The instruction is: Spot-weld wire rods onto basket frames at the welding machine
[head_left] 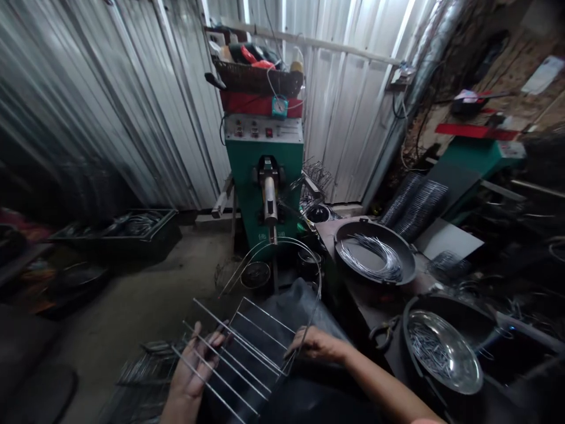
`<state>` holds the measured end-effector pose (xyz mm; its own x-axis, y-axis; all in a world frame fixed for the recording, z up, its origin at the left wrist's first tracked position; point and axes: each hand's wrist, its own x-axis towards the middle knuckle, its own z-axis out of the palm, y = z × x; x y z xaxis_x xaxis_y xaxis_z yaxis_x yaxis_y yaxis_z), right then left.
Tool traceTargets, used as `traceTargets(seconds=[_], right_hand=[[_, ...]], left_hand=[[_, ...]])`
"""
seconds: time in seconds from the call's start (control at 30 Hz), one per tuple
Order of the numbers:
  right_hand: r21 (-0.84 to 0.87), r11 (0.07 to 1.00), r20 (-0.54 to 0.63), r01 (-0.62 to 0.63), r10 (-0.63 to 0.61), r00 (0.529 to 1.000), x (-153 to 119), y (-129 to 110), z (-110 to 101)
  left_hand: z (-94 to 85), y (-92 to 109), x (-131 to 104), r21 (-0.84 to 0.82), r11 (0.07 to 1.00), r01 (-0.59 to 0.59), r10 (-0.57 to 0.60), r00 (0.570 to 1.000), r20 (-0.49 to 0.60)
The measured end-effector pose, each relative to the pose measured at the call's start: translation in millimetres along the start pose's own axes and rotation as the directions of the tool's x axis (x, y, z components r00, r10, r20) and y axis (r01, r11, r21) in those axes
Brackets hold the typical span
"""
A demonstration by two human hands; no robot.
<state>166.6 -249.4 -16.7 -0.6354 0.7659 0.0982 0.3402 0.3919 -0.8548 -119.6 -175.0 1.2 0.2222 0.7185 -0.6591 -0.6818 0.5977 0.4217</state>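
A wire rack (260, 351) of thin parallel metal rods lies tilted across the lower middle of the head view, above my lap. My left hand (198, 359) grips its left side, with fingers behind and between the rods. At the right corner my right hand (312, 344) is closed, its fingers pinching the wires there. From that corner a curved wire hoop (318, 268) arches up and over to the left, passing close to the tip of the machine's rod (271, 232). The exact contact at the right fingertips is partly hidden.
A green machine (241, 162) stands ahead. On the right bench are a black pan (410, 265) with bent wires (384, 262) and a steel bowl (472, 377) with short metal pieces (428, 350). More wire racks (141, 377) sit low left. A metal tray (170, 221) lies farther back.
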Motion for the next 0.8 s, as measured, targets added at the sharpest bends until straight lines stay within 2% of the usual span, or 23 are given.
traceTargets(seconds=[0.13, 0.23, 0.3, 0.33, 0.37, 0.43, 0.5, 0.53, 0.57, 0.63, 0.67, 0.73, 0.8], right_hand=[[0.256, 0.966, -0.180, -0.045, 0.093, 0.979, -1.9, -16.9, 8.3], [0.425, 0.904, -0.332, -0.051, 0.208, 0.920, 5.8, -20.9, 11.6], [0.537, 0.842, -0.380, -0.061, 0.305, 0.873, 14.7, -20.4, 13.0], [0.593, 0.802, -0.378, -0.069, 0.353, 0.856, 20.1, -20.0, 13.5], [0.644, 0.761, -0.364, -0.077, 0.393, 0.844, 26.0, -19.8, 13.7], [0.711, 0.699, -0.339, -0.077, 0.437, 0.833, 38.7, -20.6, 12.9], [0.723, 0.688, -0.335, -0.059, 0.425, 0.841, 51.8, -23.4, 10.2], [0.717, 0.695, -0.333, -0.053, 0.408, 0.850, 58.3, -25.2, 8.3], [0.707, 0.705, -0.328, -0.050, 0.390, 0.860, 64.5, -27.2, 6.1], [0.682, 0.729, -0.312, -0.056, 0.359, 0.879, 75.9, -31.1, 1.6], [0.667, 0.743, -0.311, -0.055, 0.345, 0.886, 81.2, -32.8, -0.6], [0.635, 0.772, -0.331, -0.035, 0.313, 0.890, 90.5, -35.3, -4.2], [0.613, 0.790, -0.356, -0.013, 0.291, 0.888, 98.4, -37.0, -6.9]], left_hand=[[11.0, 1.8, 1.5, 0.107, 0.993, -0.046, 0.036, 0.995, 0.094], [12.4, -2.6, 4.9, 0.284, 0.953, -0.108, 0.083, 0.992, 0.098], [11.1, -8.2, 4.8, 0.477, 0.861, -0.177, 0.176, 0.983, 0.048], [10.4, -11.2, 3.4, 0.587, 0.777, -0.228, 0.261, 0.965, 0.028], [10.0, -13.8, 1.0, 0.692, 0.661, -0.290, 0.375, 0.926, 0.030], [10.6, -17.0, -6.3, 0.840, 0.371, -0.396, 0.589, 0.800, 0.117], [14.3, -16.4, -15.3, 0.877, 0.134, -0.461, 0.716, 0.657, 0.236], [17.6, -15.1, -19.8, 0.858, 0.066, -0.510, 0.747, 0.595, 0.296], [21.8, -13.6, -23.7, 0.820, 0.034, -0.571, 0.762, 0.547, 0.348], [32.4, -11.8, -29.1, 0.715, 0.049, -0.698, 0.769, 0.483, 0.419], [38.0, -12.4, -30.0, 0.658, 0.086, -0.748, 0.769, 0.470, 0.433], [47.5, -16.7, -27.4, 0.590, 0.161, -0.791, 0.760, 0.481, 0.438], [52.0, -23.5, -19.1, 0.589, 0.165, -0.791, 0.760, 0.482, 0.435]])
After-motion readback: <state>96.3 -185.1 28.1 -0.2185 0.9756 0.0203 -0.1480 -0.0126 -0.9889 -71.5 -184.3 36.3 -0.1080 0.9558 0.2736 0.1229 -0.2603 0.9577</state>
